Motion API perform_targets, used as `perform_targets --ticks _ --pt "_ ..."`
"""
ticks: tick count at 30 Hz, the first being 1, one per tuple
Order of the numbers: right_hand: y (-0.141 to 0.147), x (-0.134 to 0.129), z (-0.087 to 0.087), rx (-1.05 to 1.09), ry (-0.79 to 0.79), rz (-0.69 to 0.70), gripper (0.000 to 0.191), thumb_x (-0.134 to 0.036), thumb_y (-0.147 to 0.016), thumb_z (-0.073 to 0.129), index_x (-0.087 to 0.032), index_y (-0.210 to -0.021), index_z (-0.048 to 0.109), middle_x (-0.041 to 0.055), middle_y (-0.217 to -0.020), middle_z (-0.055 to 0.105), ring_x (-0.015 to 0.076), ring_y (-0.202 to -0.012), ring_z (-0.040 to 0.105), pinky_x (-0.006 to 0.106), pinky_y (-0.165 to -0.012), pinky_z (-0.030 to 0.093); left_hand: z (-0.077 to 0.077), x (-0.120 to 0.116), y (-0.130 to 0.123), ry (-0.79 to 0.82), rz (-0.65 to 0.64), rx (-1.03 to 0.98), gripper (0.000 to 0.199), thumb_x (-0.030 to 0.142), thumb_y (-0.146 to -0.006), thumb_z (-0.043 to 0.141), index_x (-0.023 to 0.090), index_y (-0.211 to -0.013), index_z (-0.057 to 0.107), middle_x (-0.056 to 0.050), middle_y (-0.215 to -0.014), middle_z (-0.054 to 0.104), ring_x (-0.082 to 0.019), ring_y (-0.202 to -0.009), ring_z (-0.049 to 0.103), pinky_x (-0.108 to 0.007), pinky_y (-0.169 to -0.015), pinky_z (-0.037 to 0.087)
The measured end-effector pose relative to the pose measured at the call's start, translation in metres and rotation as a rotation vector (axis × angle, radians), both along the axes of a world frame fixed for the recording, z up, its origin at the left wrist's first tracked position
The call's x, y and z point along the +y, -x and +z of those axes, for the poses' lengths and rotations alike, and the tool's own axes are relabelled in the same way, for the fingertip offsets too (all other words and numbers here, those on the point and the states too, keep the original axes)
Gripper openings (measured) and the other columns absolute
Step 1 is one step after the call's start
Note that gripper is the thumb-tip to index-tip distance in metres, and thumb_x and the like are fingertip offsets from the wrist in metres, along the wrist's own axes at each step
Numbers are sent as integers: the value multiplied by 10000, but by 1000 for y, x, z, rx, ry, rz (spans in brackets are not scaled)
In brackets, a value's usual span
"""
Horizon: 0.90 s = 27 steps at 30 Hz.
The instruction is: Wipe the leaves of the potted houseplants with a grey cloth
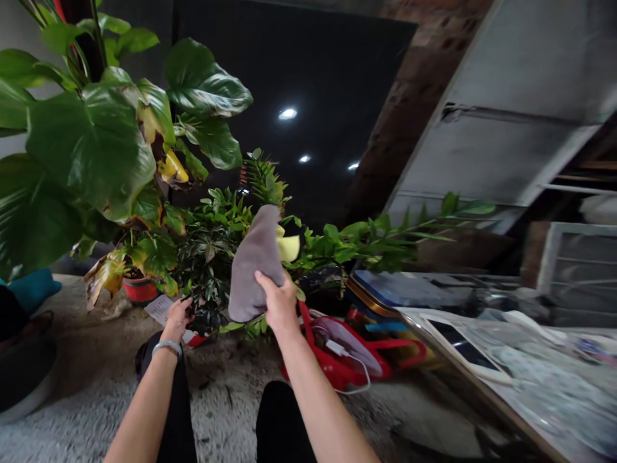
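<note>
A grey cloth [255, 267] with a yellow underside hangs from my right hand [279, 299], the thumb pressed on its front. Behind it stand leafy green plants. My left hand [179, 316], with a bracelet on the wrist, is lower and to the left, its fingers closed at the edge of a dark-leaved bush [205, 263]. What those fingers hold is too small to make out. A printed paper [161, 310] lies just left of that hand, and part of a red pot [195, 339] shows below it.
A large-leaved plant [91, 141] rises at the left from a red pot [139, 290]. An open red bag [332, 360] with a white cable sits right of my right forearm. A cluttered table [482, 392] fills the right side. A grey basin [29, 379] stands lower left.
</note>
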State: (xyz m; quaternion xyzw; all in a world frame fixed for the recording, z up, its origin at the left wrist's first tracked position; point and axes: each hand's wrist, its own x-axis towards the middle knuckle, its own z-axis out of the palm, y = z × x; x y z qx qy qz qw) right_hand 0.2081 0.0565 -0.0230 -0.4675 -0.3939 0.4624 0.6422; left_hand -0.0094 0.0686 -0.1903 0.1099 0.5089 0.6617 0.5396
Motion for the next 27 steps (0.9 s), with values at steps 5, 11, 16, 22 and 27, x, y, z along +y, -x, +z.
perform_targets --ticks 5,11,16,22,27 --pt "25 -44 -80 -59 286 380 267 -311 -476 855 -258 -729 787 70 -732 816 336 -704 757 461 -725 606 -7 4 4 -4 35 3 326 251 -587 887 185 -762 620 57 -561 615 -124 -497 561 -241 -514 399" --pt "-6 -66 -53 -98 152 290 425 -426 -596 859 -235 -973 812 92 -945 844 344 -877 782 444 -819 615 -10 7 8 -13 51 -3 322 235 -593 887 177 -789 639 77 -555 592 -111 -476 530 -238 -500 396" --pt "-3 -5 -22 -195 -80 -4 426 -448 -635 791 -200 -979 759 102 -948 831 314 -901 751 435 -878 588 -2 3 5 -48 54 -25 292 238 -642 869 178 -804 633 68 -576 592 -112 -498 552 -234 -518 423" --pt "26 -50 -98 -301 199 493 306 -298 -555 746 -204 -841 799 108 -812 821 342 -766 736 473 -761 582 0 3 6 -52 157 -25 234 203 -664 790 192 -780 587 44 -627 603 -127 -512 572 -239 -501 425" --pt "15 -90 -85 -322 198 604 355 -304 -581 745 -233 -922 811 90 -885 825 351 -837 732 469 -811 571 -3 -2 23 -22 408 65 238 117 -592 688 205 -767 553 54 -699 598 -95 -553 554 -213 -539 414"
